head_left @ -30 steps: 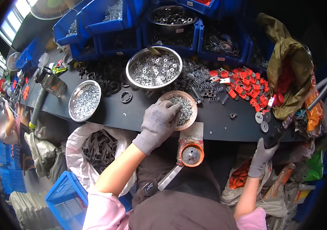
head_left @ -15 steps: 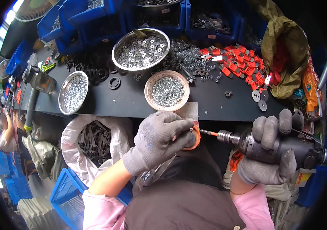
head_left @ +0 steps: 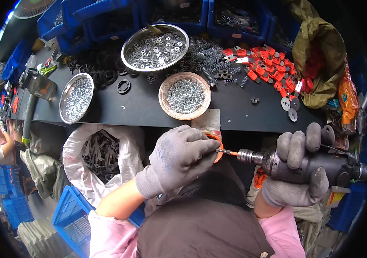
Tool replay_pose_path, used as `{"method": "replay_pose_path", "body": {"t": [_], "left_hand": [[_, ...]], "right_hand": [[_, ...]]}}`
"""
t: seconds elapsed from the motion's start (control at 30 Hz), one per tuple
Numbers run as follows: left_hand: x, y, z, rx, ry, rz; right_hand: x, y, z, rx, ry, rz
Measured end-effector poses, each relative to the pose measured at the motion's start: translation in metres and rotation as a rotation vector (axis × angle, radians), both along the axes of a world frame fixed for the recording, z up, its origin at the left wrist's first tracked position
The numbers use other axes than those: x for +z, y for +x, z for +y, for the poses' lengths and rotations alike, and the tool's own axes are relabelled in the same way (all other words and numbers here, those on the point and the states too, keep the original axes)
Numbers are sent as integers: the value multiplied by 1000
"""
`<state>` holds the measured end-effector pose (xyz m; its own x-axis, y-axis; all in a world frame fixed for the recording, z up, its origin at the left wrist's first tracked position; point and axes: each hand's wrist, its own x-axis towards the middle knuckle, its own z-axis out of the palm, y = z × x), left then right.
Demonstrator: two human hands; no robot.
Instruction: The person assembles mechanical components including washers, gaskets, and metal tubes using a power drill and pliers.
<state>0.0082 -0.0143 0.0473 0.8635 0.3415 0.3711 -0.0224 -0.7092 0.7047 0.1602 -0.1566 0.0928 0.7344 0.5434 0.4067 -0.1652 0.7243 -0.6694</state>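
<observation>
My left hand (head_left: 179, 155), in a grey glove, is closed around an orange round-rimmed part (head_left: 215, 138) in front of the table edge. Its fingers hide most of that part. My right hand (head_left: 296, 151), gloved the same way, wraps round a black power screwdriver (head_left: 327, 168) lying level, its nose toward the left hand. The driver's bit (head_left: 231, 152), with an orange band, reaches the left fingertips and the part's rim. Whether a screw sits at the tip is too small to tell.
On the black table (head_left: 136, 114) stand a pale bowl of small metal pieces (head_left: 163, 95), a steel bowl of washers (head_left: 124, 50) and an oval steel dish (head_left: 64, 101). Springs (head_left: 200, 53) and orange clips (head_left: 273, 69) lie beyond. A white sack (head_left: 74, 148) and blue crate (head_left: 69, 210) stand at left.
The screwdriver has moved left, and its bit now meets the part at my left fingertips, where a gap was before. The orange part has tilted or turned slightly. The whole view has shifted a little.
</observation>
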Motion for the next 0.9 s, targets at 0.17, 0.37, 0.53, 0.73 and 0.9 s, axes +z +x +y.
{"method": "replay_pose_path", "body": {"t": [0.17, 0.37, 0.53, 0.73, 0.9], "left_hand": [[-6, 1, -3, 17, 231, -72], [2, -4, 3, -18, -133, -163], [3, -23, -12, 52, 195, 283], [-14, -17, -33, 11, 211, 570], [-22, -16, -24, -52, 170, 514]], "right_hand": [[-7, 4, -2, -22, 46, 68], [-9, 15, -1, -94, 131, 264], [-19, 23, -12, -223, 114, 181], [-29, 11, 3, -287, -77, 102], [-39, 8, 2, -213, -168, 29]]}}
